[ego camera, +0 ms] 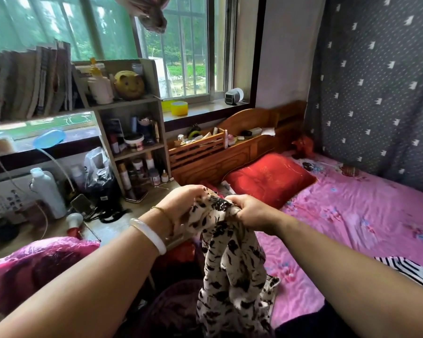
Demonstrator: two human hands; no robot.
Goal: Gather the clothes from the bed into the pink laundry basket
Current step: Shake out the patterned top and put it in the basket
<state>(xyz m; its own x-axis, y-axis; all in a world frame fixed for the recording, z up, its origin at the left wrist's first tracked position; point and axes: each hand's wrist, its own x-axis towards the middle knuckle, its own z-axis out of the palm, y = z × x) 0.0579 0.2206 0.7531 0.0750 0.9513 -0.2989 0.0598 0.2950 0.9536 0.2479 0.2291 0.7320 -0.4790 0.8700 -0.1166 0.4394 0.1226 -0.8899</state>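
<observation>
Both hands are raised in front of the person, close together, each clamped on the top edge of one garment. The left hand (pixel 181 206) curls its fingers round the bunched upper part of a white garment with black blotches (pixel 232 272); the right hand (pixel 250 212) pinches the same edge just beside it. The garment hangs straight down from the two grips, its lower end reaching the bottom of the frame. It hangs over a dark, rounded shape (pixel 171 311) at lower centre; this may be the rim of a basket, but the view there is too dark and blurred to say.

A white bangle (pixel 148 236) and a thin gold bracelet (pixel 164 213) sit on the left wrist.

The bed (pixel 352 215), covered in a pink flowered sheet, lies to the right. A red pillow (pixel 270 179) rests at its head against the wooden headboard (pixel 232 147). A black-and-white striped garment (pixel 405 267) lies on the sheet near the right edge, well apart from the hands.

A shiny pink plastic bag (pixel 34 264) sits at lower left. Behind it stands a cluttered desk (pixel 112 225) with a white bottle (pixel 48 191), a blue lamp (pixel 49 139) and a shelf unit (pixel 132 123) of cosmetics under the window (pixel 186 45).
</observation>
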